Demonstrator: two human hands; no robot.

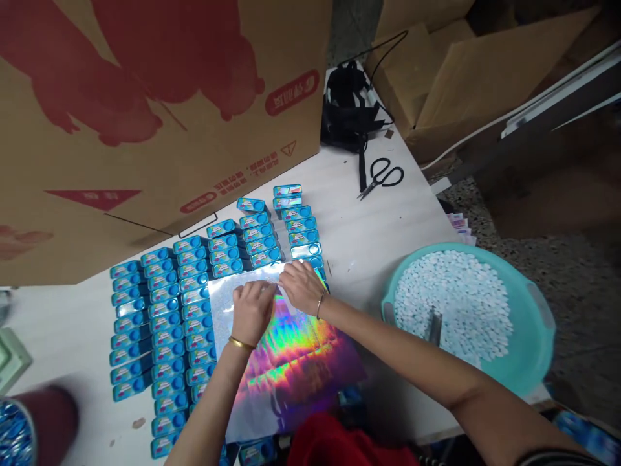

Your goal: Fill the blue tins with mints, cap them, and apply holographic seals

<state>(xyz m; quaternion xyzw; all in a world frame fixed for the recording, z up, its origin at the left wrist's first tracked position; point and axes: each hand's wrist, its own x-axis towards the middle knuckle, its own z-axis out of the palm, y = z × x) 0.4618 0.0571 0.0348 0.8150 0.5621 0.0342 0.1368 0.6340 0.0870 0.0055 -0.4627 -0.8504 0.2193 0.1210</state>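
Note:
A shiny holographic sheet (286, 375) with rainbow reflections lies over part of the rows of small blue tins (167, 346). Near the sheet's far edge my left hand (252, 310), with a gold bangle at the wrist, is closed with its fingertips on the sheet. Close beside it, my right hand (303, 286), wearing a thin bracelet, is also closed, its fingertips pinching at the sheet near the left fingertips. Exactly what lies between the fingertips is too small to make out. Several tins are hidden under the sheet.
A large cardboard box (160, 129) stands behind the tins. Black-handled scissors (381, 178) and a black bag (352, 107) lie at the back right. To the right is a turquoise basin (528, 336) of small white pieces. A dark red container (53, 417) stands front left.

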